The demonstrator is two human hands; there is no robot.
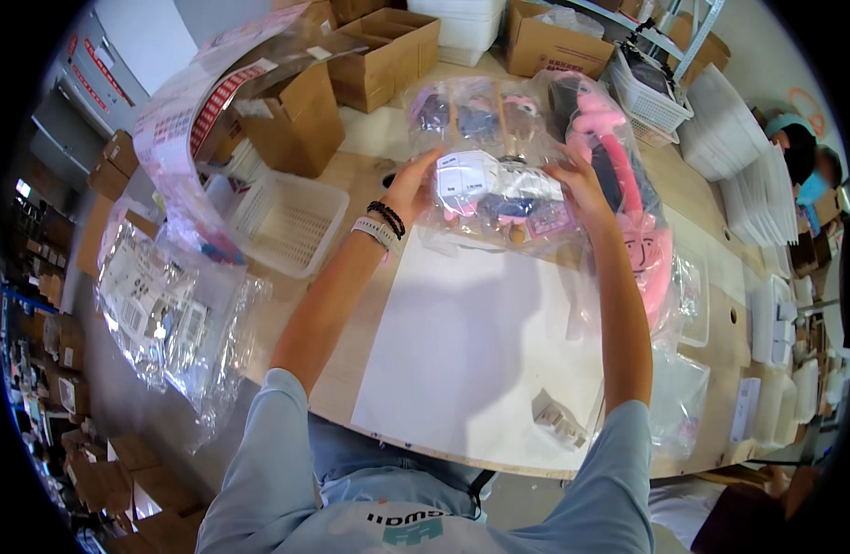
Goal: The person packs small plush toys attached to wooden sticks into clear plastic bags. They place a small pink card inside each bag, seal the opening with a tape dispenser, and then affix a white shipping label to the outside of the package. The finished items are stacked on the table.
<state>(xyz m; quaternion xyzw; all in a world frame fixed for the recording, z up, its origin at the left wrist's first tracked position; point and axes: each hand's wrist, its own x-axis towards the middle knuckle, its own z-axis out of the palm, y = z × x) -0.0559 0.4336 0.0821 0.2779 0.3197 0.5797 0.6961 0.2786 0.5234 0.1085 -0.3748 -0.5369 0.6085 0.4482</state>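
Note:
A large clear plastic bag (pixel 485 226) holds several small plush toys in dark blue, pink and purple. White labels (pixel 466 175) lie on its front. My left hand (pixel 409 191), with a dark beaded bracelet and a pale band at the wrist, grips the bag's left side. On the opposite side my right hand (pixel 580 187) is closed on the bag's edge, and its fingertips are partly hidden. The bag is at the far end of a white sheet (pixel 471 342) on the wooden table. Just right of it lies a long pink and dark plush toy (pixel 642 245) in clear plastic.
Left stands a white perforated basket (pixel 300 222), beside a curled printed sheet (pixel 171 138) and clear packaging (pixel 167 305) at the table's edge. Open cardboard boxes (pixel 383 60) line the back. White bins (pixel 720 120) stand at right. A small clear packet (pixel 559 420) lies near the front edge.

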